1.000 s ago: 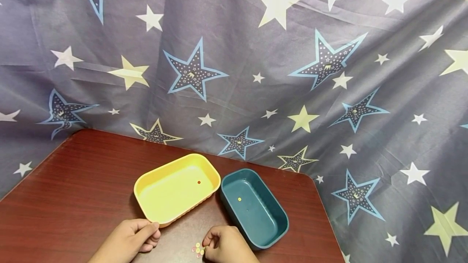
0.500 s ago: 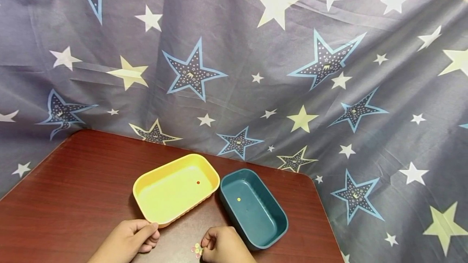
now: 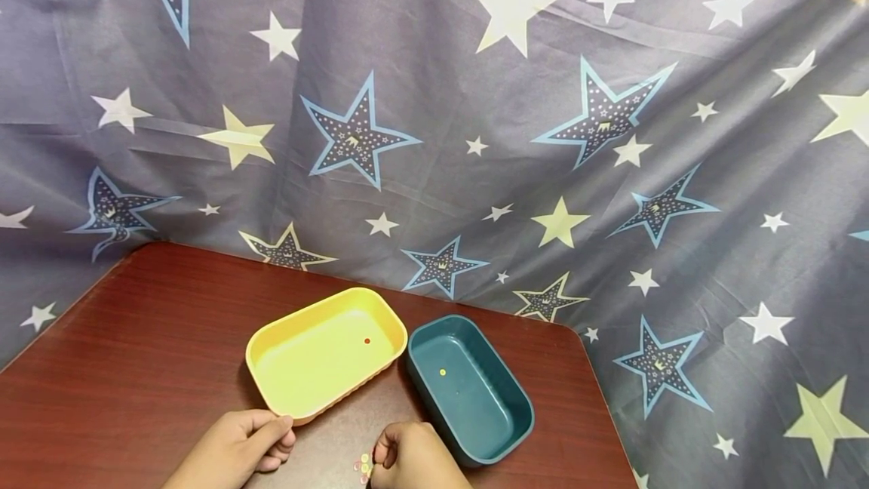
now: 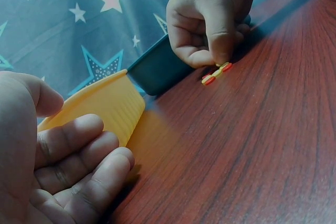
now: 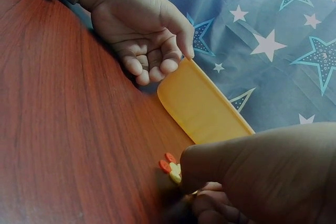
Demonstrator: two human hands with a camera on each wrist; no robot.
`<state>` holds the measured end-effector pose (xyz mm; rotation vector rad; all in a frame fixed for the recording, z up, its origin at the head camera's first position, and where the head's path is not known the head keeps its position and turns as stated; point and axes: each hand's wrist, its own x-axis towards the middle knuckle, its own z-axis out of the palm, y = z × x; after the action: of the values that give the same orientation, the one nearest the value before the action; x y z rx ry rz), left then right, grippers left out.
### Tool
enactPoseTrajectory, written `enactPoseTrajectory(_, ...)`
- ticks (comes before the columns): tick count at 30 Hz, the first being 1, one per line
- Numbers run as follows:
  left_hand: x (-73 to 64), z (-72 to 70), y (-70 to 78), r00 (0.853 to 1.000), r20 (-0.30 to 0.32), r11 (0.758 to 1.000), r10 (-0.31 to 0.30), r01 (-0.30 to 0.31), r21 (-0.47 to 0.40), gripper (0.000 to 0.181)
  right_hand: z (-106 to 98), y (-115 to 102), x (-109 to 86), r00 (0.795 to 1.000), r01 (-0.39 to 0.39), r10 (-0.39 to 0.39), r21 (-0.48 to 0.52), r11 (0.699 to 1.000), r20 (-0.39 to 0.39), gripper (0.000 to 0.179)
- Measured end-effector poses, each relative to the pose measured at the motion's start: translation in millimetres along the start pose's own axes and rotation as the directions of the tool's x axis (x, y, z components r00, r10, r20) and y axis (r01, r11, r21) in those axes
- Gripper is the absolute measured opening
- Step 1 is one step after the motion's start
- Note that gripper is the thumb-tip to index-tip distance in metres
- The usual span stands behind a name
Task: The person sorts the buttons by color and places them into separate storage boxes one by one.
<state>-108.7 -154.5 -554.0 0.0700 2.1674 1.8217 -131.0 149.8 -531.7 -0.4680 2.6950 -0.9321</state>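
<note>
My left hand (image 3: 237,445) grips the near corner of a yellow plastic bin (image 3: 260,368), thumb on the rim and fingers curled beneath, as the left wrist view shows. A red button (image 3: 367,341) lies inside that bin. My right hand (image 3: 416,457) is down at a small cluster of red and yellow buttons (image 3: 364,466) on the tabletop. In the left wrist view its thumb and index fingertip (image 4: 222,59) meet at a yellow button (image 4: 223,65) in the cluster. The right wrist view largely hides these fingertips. Beside this hand stands a dark teal bin (image 3: 498,406) with one yellow button (image 3: 443,373) in it.
The two bins stand close together on a reddish-brown wooden table (image 3: 170,323). Behind and to the right hangs a grey star-patterned cloth (image 3: 434,187), meeting the table's far edge. The teal bin's near end lies close to my right hand.
My right hand has shifted very slightly left at the buttons, and fewer of them show beside its fingertips. The left hand keeps its grip on the yellow bin, which stays put.
</note>
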Motion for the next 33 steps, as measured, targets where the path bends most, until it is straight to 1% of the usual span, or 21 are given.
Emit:
enactPoseTrajectory(5, 0.2, 0.2, 0.5, 1.000, 0.001, 1.000, 0.011, -0.011, 0.000, 0.042, -0.4, -2.7, -0.9, 1.000, 0.010, -0.010, -0.017, 1.000, -0.003, 0.031)
enactPoseTrajectory(9, 0.1, -0.1, -0.1, 1.000, 0.005, 1.000, 0.008, -0.008, -0.005, 0.042, -1.2, -3.0, -0.4, 0.999, 0.044, -0.044, -0.023, 0.999, 0.001, 0.032)
enactPoseTrajectory(14, 0.1, -0.9, -1.5, 1.000, 0.008, 1.000, 0.005, -0.005, -0.010, 0.042, -1.9, -2.2, -1.0, 0.996, 0.093, -0.093, 0.018, 0.996, 0.003, 0.030)
enactPoseTrajectory(18, 0.2, -1.1, -1.4, 1.000, 0.011, 1.000, 0.007, -0.007, -0.015, 0.042, -1.4, -1.0, -2.2, 0.992, 0.127, -0.127, 0.036, 0.991, -0.014, 0.028)
enactPoseTrajectory(23, 0.2, -1.0, -0.4, 1.000, 0.013, 1.000, 0.010, -0.010, -0.015, 0.042, -1.0, 2.7, -2.9, 0.991, 0.132, -0.131, 0.048, 0.990, -0.036, 0.028)
enactPoseTrajectory(28, -0.2, -0.7, -0.3, 1.000, 0.004, 1.000, 0.003, -0.003, -0.009, 0.042, -0.9, 5.8, -2.6, 0.986, 0.157, -0.155, 0.019, 0.987, -0.056, 0.029)
enactPoseTrajectory(33, -0.1, 0.1, 0.2, 1.000, -0.001, 1.000, 0.004, -0.004, -0.012, 0.041, -1.9, 5.9, -1.3, 0.992, 0.123, -0.122, 0.042, 0.991, -0.043, 0.028)
